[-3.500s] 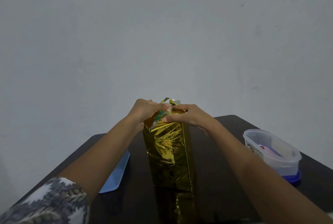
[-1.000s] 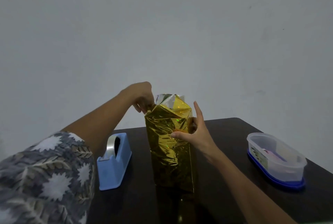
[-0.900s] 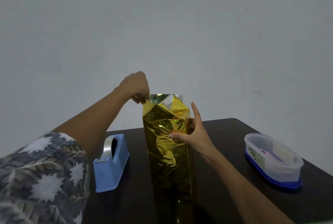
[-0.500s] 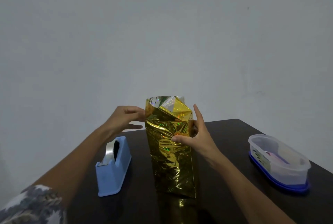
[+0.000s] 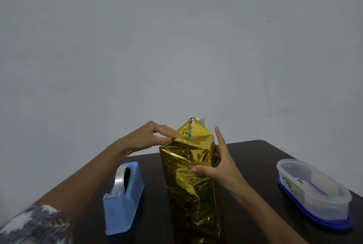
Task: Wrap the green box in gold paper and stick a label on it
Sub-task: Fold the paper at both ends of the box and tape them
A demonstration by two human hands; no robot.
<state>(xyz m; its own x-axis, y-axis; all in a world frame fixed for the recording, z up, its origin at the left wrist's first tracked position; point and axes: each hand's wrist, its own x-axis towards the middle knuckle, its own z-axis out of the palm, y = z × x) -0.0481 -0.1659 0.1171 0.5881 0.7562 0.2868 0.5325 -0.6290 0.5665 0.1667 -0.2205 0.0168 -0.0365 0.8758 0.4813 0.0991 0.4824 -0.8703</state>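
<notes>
Presses the top flap of the gold paper down into a peak, where half a second ago gaped open. Leaves that end ready for tape, label not yet on. Stands the green box upright just right of the tape dispenser. Lays the left hand above and right of the dispenser, fingers straight, tips touching the fold's left edge. Grips the box with the right hand, farther right of the dispenser: thumb flat on the front face, index pointing up free, remaining fingers seemingly curled on the side, partly hidden.
</notes>
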